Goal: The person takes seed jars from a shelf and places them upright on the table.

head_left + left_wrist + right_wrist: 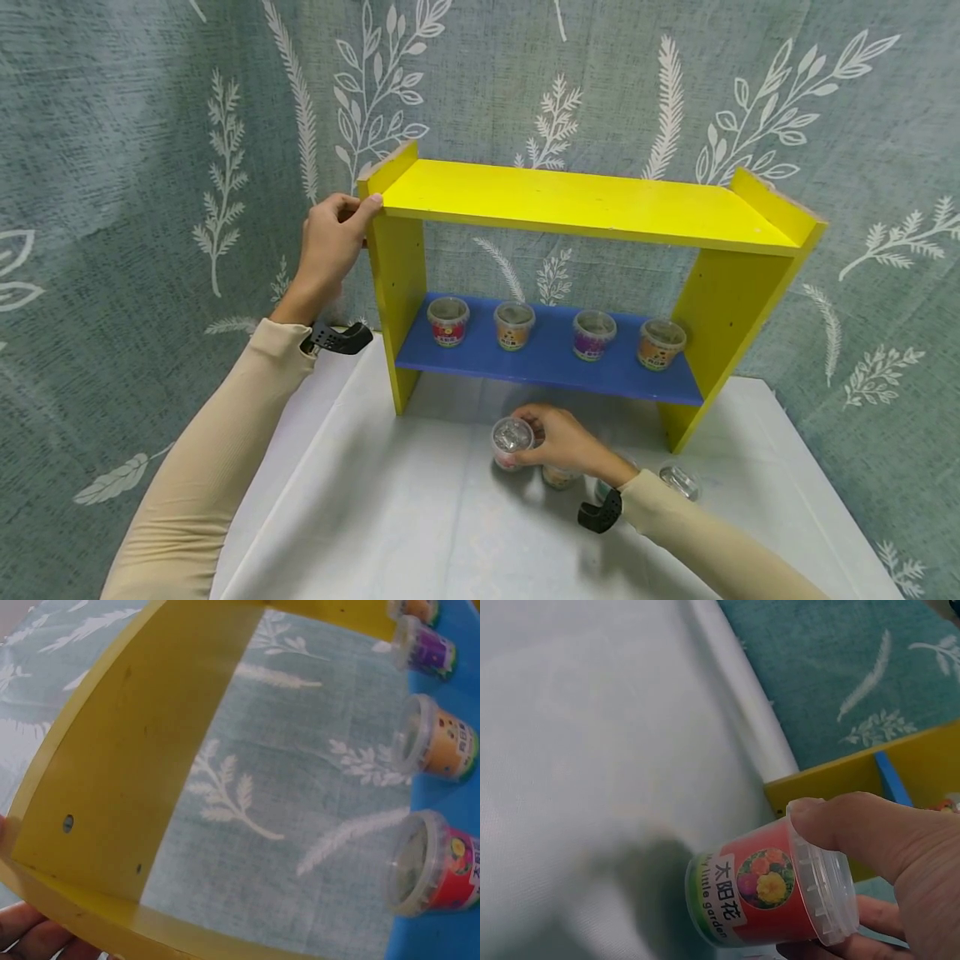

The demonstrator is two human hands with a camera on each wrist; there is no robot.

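Note:
At the upper left corner of a yellow shelf unit point(581, 200), my left hand point(337, 237) grips the side panel point(142, 712), thumb on the front edge and fingers behind. In front of the unit, my right hand point(562, 437) holds a small clear-lidded plastic cup point(757, 889) by its rim. Its red label carries a flower picture; in the head view the same cup point(507, 454) shows something silvery under the lid. Several similar cups stand along the blue lower board point(480, 358), among them a red-labelled cup point(448, 323) at the left and a purple one point(592, 337).
Close to my right hand and wrist, an orange-labelled cup point(557, 477) and a greenish cup point(602, 490), partly hidden, stand on the white-covered table point(420, 517). A clear, silvery container point(680, 481) is further right. Patterned green cloth point(495, 100) hangs behind the shelf.

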